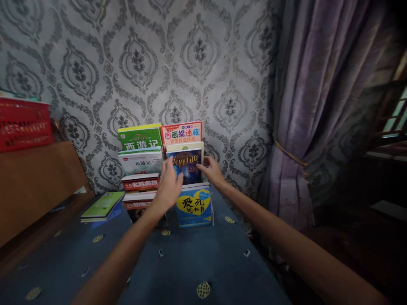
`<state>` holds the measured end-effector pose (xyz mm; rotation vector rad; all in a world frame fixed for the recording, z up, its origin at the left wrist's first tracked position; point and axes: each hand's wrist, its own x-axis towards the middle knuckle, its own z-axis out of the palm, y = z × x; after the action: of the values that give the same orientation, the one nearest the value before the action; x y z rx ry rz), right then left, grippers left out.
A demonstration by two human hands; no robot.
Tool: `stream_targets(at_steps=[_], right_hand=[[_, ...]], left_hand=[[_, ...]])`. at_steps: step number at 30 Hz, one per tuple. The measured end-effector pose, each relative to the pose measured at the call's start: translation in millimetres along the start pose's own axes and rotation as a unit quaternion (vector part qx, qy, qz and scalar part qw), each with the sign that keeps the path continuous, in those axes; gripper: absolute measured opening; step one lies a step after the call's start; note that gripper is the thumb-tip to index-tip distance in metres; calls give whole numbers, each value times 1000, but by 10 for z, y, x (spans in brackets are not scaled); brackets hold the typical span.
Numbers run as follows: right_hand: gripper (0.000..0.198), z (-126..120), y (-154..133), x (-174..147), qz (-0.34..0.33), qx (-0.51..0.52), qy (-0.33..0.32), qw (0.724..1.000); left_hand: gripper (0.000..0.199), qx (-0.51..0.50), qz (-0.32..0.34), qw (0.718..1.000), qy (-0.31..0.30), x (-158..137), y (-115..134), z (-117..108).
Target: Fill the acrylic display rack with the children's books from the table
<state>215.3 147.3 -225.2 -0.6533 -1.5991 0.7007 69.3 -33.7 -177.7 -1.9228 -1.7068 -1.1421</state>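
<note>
A dark blue book (189, 167) with gold lettering stands upright in the right-hand column of books. My right hand (213, 170) grips its right edge, thumb on the cover and fingers curled behind. At the book's left edge is my left hand (169, 186), its fingers stretched out and thumb apart; whether it touches the cover I cannot tell. Behind the blue book stand a cream-coloured book (184, 146) and an orange-and-white picture book (182, 132). In front is a blue book with a yellow heart (194, 205).
The left-hand column holds a green book (140, 137), a pale book (140, 163) and red-banded books (140, 183). Flat on the dark blue tablecloth (178, 271) lies a green book (104, 204). A cardboard box (41, 182) bears a red basket (25, 125). Right hangs a purple curtain (302, 106).
</note>
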Motion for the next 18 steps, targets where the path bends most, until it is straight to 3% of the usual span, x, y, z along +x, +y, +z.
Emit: stream_targets(at_steps=[4, 11, 18], right_hand=[[35, -7, -3, -17, 6, 15, 4, 1000], [31, -44, -31, -54, 4, 17, -2, 1000], [32, -56, -39, -50, -3, 21, -4, 1000]], left_hand=[[63, -74, -116, 990, -31, -224, -177, 373], [51, -172, -219, 959, -47, -68, -401, 609], [38, -212, -247, 944, -50, -47, -477, 726]])
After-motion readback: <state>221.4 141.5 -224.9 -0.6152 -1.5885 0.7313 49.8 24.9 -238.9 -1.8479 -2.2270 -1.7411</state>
